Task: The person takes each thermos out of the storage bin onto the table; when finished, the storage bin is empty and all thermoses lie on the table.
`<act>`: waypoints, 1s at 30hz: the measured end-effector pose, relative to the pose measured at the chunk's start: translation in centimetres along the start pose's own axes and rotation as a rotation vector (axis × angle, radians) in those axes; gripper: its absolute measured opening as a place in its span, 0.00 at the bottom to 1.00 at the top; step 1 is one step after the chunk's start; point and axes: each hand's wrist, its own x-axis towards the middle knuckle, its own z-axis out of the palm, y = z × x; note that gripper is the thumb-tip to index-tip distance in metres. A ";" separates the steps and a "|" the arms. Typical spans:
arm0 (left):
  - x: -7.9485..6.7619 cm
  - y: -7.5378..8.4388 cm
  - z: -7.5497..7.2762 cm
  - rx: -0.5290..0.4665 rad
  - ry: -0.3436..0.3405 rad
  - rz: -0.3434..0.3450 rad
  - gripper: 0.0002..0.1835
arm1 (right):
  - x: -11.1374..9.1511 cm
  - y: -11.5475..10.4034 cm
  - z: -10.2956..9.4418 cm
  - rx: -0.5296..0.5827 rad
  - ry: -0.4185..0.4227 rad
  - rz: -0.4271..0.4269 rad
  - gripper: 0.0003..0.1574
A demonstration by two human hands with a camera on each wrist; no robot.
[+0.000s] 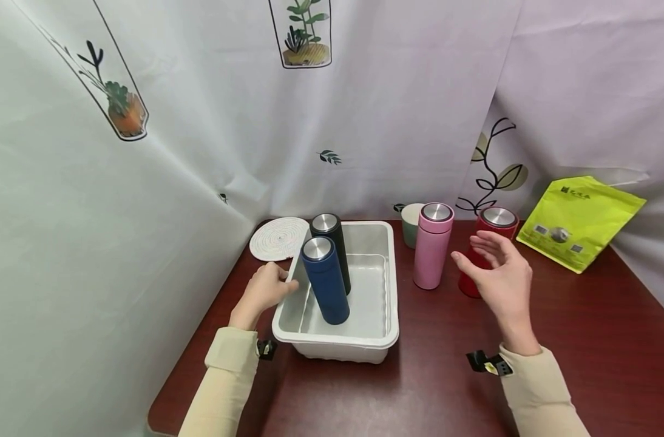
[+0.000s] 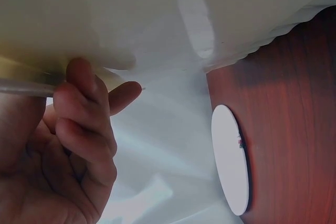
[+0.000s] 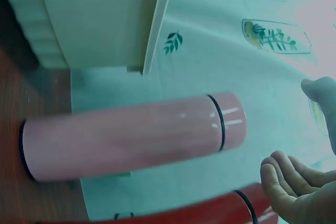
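My left hand (image 1: 263,291) grips the left rim of a white plastic basin (image 1: 337,341), the thumb over the inner side and the curled fingers outside. Inside the basin stand a dark blue thermos (image 1: 328,282) with a silver lid top and, behind it, a black thermos (image 1: 340,243). To the right, my right hand (image 1: 504,288) is raised with thumb and fingers spread apart, holding nothing. It partly covers a red thermos (image 1: 467,286) in the head view. A pink thermos (image 1: 430,258) stands upright between that hand and the basin; the right wrist view shows its smooth side.
Behind the basin's left corner lies a round white woven mat (image 1: 274,238). A pale green cup (image 1: 409,233) stands behind the pink thermos. A bright yellow-green pouch (image 1: 578,221) leans at the back right, near the patterned curtain (image 1: 392,121). Everything rests on a dark red wooden table (image 1: 430,376).
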 end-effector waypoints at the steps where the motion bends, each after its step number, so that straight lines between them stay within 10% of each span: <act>1: 0.0 0.0 0.0 0.001 0.001 0.000 0.12 | 0.0 0.0 0.3 0.013 -0.008 0.003 0.37; 30: 0.0 -0.3 0.1 -0.025 0.008 0.008 0.10 | -1.5 -1.7 10.6 0.098 -0.669 -0.015 0.40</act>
